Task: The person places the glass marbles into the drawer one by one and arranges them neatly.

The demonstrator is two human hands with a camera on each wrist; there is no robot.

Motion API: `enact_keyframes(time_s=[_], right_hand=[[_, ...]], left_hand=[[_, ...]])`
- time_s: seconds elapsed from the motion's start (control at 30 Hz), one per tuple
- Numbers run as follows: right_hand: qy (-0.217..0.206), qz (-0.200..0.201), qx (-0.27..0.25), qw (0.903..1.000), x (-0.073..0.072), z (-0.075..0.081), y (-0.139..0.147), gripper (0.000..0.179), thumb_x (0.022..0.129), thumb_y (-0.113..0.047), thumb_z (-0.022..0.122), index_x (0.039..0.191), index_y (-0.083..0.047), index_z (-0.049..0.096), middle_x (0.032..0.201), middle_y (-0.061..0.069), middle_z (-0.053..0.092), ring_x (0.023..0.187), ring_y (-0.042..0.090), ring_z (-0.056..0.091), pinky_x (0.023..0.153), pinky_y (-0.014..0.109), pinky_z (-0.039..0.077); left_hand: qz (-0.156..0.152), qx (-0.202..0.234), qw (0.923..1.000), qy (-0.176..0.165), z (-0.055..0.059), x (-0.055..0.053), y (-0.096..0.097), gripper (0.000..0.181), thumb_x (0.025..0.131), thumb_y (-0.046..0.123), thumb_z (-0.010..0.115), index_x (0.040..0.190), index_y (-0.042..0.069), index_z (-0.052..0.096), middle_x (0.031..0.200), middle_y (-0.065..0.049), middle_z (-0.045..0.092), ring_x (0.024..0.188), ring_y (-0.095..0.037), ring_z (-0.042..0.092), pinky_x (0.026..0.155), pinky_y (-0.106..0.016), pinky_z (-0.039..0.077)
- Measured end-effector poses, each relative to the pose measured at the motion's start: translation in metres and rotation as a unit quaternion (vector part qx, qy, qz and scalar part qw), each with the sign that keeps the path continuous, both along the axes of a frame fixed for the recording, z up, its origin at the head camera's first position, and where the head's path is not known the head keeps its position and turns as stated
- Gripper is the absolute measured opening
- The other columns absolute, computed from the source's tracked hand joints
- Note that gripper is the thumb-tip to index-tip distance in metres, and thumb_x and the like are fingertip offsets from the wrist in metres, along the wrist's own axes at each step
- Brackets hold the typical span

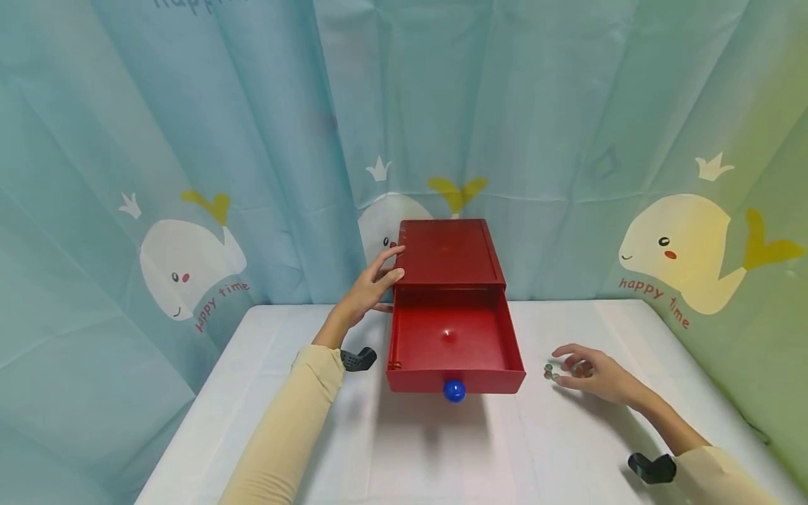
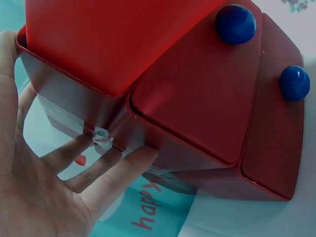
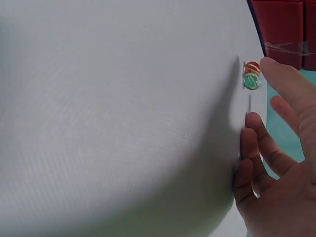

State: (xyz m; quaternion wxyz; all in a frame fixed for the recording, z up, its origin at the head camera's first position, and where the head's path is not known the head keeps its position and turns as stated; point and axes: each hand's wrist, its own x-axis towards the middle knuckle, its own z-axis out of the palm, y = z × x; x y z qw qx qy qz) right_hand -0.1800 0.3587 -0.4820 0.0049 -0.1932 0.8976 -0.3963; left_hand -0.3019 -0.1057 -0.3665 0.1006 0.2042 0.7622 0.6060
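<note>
A red cabinet (image 1: pixel 448 249) stands at the back of the white table, its top drawer (image 1: pixel 454 381) pulled out by a blue knob (image 1: pixel 454 391). My left hand (image 1: pixel 365 291) rests against the cabinet's left side, fingers spread; in the left wrist view its fingertips touch the side wall. Over the table at the right, my right hand (image 1: pixel 596 375) hovers with loosely bent fingers beside several small swirl-striped round pieces (image 3: pixel 252 75), red and green, like marbles or candies. The fingers hold nothing that I can see. A small orange-brown piece (image 1: pixel 394 365) lies in the drawer's front left corner.
Two lower drawers with blue knobs (image 2: pixel 295 83) are shut. Dark wrist mounts (image 1: pixel 652 468) sit on both forearms. A blue-green curtain (image 1: pixel 543 105) with whale prints hangs behind the table (image 1: pixel 252 393).
</note>
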Motion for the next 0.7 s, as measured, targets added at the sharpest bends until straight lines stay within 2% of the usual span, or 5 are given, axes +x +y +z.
enact_keyframes(time_s=[0.33,0.7], right_hand=[[0.006,-0.036,0.037,0.9986,0.0003,-0.0057,-0.0060,0.029,0.084,-0.014,0.084,0.110,-0.012,0.071,0.093,0.001,0.062,0.075,0.009,0.048,0.063,0.026,0.040],[0.015,-0.048,0.052,0.9974,0.0014,-0.0074,-0.0090,0.020,0.086,-0.012,0.082,0.103,-0.016,0.073,0.094,-0.001,0.062,0.076,0.009,0.048,0.064,0.026,0.040]], left_hand=[[0.002,-0.001,1.0000,0.001,-0.0004,-0.0009,0.0001,0.059,0.100,0.047,0.059,0.154,0.046,0.038,0.157,-0.010,0.041,0.139,-0.035,0.046,0.086,-0.061,0.058],[-0.001,0.001,1.0000,0.005,-0.0003,0.0007,-0.0005,0.058,0.101,0.044,0.058,0.155,0.045,0.037,0.158,-0.011,0.040,0.139,-0.035,0.045,0.086,-0.060,0.058]])
